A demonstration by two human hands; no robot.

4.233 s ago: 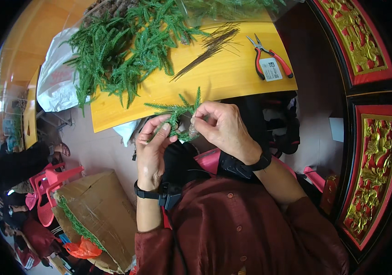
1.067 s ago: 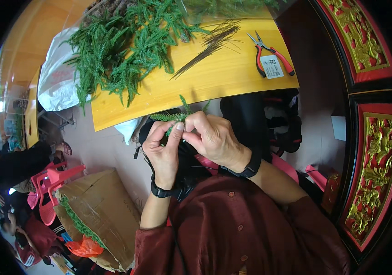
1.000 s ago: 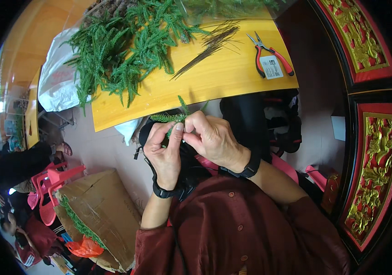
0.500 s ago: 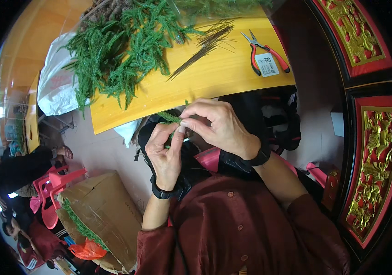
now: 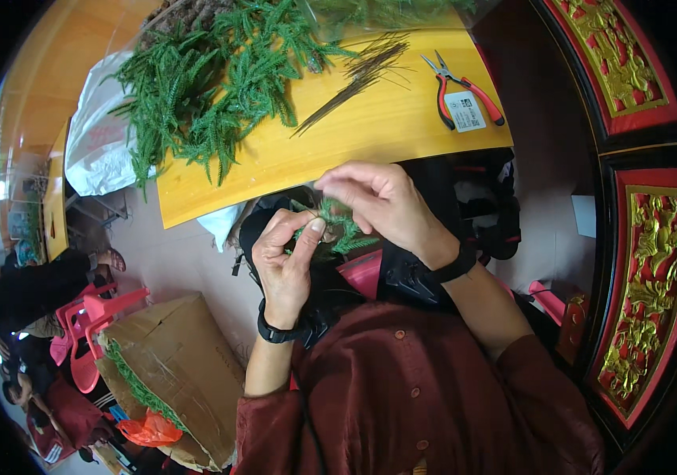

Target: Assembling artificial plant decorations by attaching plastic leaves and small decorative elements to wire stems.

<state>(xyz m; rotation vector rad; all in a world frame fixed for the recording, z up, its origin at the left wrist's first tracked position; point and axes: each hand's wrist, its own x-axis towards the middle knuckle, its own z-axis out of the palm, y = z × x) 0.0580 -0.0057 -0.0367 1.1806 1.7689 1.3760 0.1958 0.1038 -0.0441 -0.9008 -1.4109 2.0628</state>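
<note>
Between thumb and fingertips, my left hand (image 5: 285, 252) pinches a small green artificial pine sprig (image 5: 349, 235) just off the near edge of the table. Its needled tips stick out toward the right, under my other hand. My right hand (image 5: 394, 207) is held over the sprig, fingers bent loosely and slightly blurred, thumb apart from them; nothing shows in its grasp. On the yellow table (image 5: 275, 170) lie a heap of similar green sprigs (image 5: 176, 95), a bundle of thin brown wires (image 5: 366, 75) and pliers (image 5: 465, 89) with red and black handles.
A white plastic bag (image 5: 97, 150) hangs at the table's left. A cardboard box (image 5: 184, 372) with greenery and an orange bag (image 5: 151, 430) stands lower left, near a pink chair (image 5: 85, 348). Carved red and gold panels (image 5: 646, 293) line the right. People sit far left.
The sprig in my left hand has turned, its needles now pointing right rather than left. My right hand has come off the pinch point, its fingers loosening.
</note>
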